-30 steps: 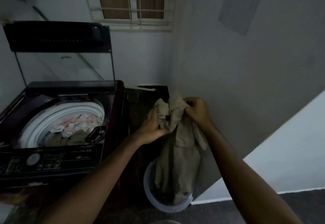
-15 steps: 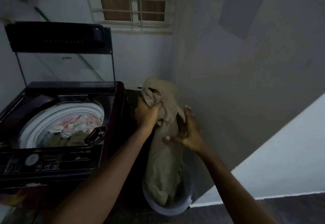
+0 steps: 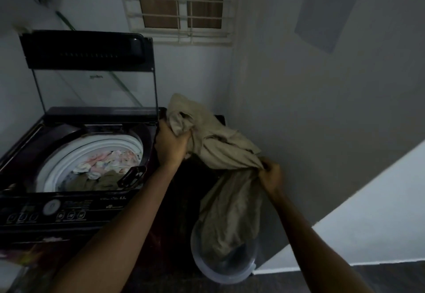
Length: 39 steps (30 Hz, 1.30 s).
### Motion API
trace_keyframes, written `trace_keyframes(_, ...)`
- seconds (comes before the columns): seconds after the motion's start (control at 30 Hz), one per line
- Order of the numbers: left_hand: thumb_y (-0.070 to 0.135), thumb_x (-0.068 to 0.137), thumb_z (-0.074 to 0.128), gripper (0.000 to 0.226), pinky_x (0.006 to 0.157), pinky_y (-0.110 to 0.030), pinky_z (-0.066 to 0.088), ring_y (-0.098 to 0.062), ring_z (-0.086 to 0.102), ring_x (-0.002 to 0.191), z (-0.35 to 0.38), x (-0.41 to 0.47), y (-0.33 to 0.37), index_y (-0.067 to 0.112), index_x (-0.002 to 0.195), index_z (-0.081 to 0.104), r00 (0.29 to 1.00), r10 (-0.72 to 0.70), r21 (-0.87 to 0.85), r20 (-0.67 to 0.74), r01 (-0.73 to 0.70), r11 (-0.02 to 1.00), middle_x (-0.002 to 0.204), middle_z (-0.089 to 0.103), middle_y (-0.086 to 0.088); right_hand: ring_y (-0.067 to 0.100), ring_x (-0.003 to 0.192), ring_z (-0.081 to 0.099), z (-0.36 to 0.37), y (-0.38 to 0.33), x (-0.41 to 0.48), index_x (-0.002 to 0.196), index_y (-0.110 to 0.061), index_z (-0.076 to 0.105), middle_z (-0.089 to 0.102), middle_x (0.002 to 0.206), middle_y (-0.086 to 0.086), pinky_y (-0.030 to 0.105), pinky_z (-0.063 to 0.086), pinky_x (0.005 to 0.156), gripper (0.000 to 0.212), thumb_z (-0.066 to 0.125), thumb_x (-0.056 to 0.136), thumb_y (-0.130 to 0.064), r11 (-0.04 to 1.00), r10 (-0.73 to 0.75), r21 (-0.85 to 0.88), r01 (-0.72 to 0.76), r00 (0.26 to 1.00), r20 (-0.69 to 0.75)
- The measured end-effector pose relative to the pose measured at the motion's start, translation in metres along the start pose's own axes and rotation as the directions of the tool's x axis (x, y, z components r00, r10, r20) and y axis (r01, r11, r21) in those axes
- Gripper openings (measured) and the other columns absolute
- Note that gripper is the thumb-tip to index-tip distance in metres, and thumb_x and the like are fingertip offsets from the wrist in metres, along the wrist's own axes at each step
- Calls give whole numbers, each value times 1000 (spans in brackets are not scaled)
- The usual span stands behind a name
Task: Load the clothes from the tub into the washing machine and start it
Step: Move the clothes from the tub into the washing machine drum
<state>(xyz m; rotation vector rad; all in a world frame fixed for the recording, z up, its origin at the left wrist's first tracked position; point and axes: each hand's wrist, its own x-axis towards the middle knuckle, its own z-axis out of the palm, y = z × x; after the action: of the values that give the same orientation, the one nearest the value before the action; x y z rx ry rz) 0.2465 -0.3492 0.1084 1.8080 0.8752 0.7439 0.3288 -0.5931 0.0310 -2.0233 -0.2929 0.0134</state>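
A long beige garment [image 3: 220,152] stretches between both hands, its lower end hanging into the clear plastic tub [image 3: 220,272] on the floor. My left hand [image 3: 172,145] grips the bunched top of it beside the machine's right edge. My right hand [image 3: 271,175] clutches the cloth lower down, to the right. The dark top-loading washing machine [image 3: 76,212] stands at the left with its lid [image 3: 92,51] raised. Pale floral and olive clothes [image 3: 103,168] lie in its white-rimmed drum.
A grey wall [image 3: 322,120] closes in right behind the tub and meets the barred window [image 3: 181,5] wall in a corner. The control panel [image 3: 53,210] with a dial and buttons faces me. Dark floor [image 3: 391,276] shows at the bottom right.
My left hand has carried the garment's top up and left toward the machine. My right hand has dropped down and right, taking a fresh grip lower on the cloth.
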Motion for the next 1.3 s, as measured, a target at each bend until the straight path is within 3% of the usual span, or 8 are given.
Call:
trace_keyframes(0.23,52,75,69,68,92,-46,51,-28,59,114,25,-22,-4,27,133,42,930,145,217,337,-226,950,131,56,-2,9,93,66,-2,-92,21,97,-18,74,72,99,-6,24,52,83,33,51,74,-20,977,-213,13,214,976,-35)
trace_keyframes(0.43,52,45,88,135,117,-44,28,-22,20,144,26,-25,-5,41,146,-1,736,156,80,659,-274,958,153,14,2,2,86,66,3,-129,12,90,-10,76,74,91,-3,17,49,76,28,54,76,-1,960,-279,43,276,955,100)
trace_keyframes(0.6,41,47,92,126,104,-36,39,-25,40,133,31,-49,2,17,148,19,914,230,105,335,-278,955,147,37,-7,3,67,61,0,-147,4,102,6,69,69,86,12,22,46,59,31,47,81,9,940,-97,342,-1,959,268)
trace_keyframes(0.73,39,61,86,98,97,-36,45,-30,54,121,37,-47,14,11,141,36,985,134,60,113,-141,988,136,53,-12,25,112,59,-6,-150,6,124,5,58,60,125,24,17,48,83,41,41,87,11,902,-200,431,34,917,345)
trace_keyframes(0.9,39,61,83,74,89,-31,48,-24,61,108,34,-31,35,18,124,49,1000,1,-171,-1,-2,985,122,62,-4,-17,123,40,-1,-84,-27,140,-28,42,44,134,-29,14,33,107,69,68,77,-33,955,-214,219,199,976,47)
trace_keyframes(1.07,28,59,82,59,90,-38,56,-17,68,100,28,-22,42,24,114,63,983,-149,-558,103,182,810,111,70,4,7,145,-1,43,-19,-35,147,-37,-18,-9,159,-16,50,8,114,146,77,43,-77,981,147,-165,-102,946,288)
trace_keyframes(1.17,19,61,80,54,82,-45,59,-28,70,98,20,-20,39,11,113,69,958,-194,-676,213,288,678,107,73,-7,10,133,34,67,-1,-17,151,-23,15,30,150,-8,39,32,110,128,76,50,-72,988,143,8,-152,946,290)
trace_keyframes(1.3,26,61,81,58,80,-43,59,-29,69,99,1,-8,18,15,116,68,959,-203,-596,199,283,751,108,73,-4,17,92,51,50,3,13,95,-2,59,56,96,8,38,44,74,27,57,74,-19,987,144,32,-155,963,227)
